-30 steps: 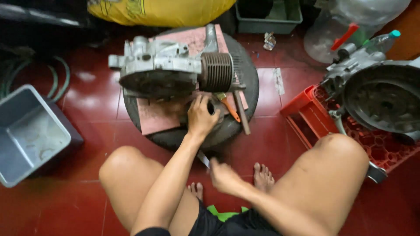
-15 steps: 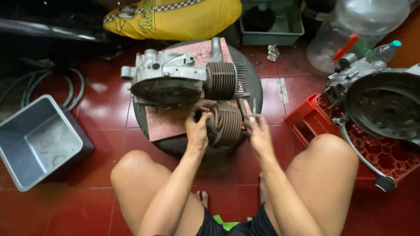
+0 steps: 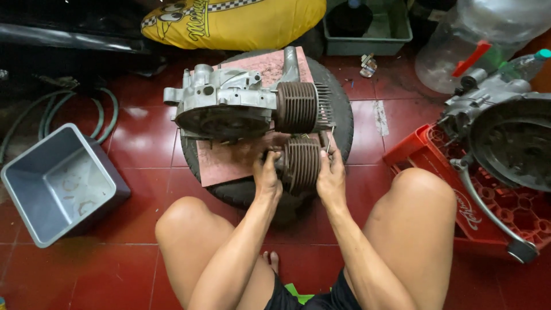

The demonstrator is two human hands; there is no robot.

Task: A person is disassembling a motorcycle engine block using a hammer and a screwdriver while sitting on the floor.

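Both hands clasp a loose finned cylinder [image 3: 302, 164]: left hand [image 3: 267, 178] on one end, right hand [image 3: 331, 179] on the other. Just beyond, the engine case [image 3: 221, 106] already carries one cylinder [image 3: 298, 107]; this one remains unmounted.

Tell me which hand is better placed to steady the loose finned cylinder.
Left, marginally. The left hand grips the loose finned cylinder on its open end toward the engine case. The right hand also pinches a thin metal piece.
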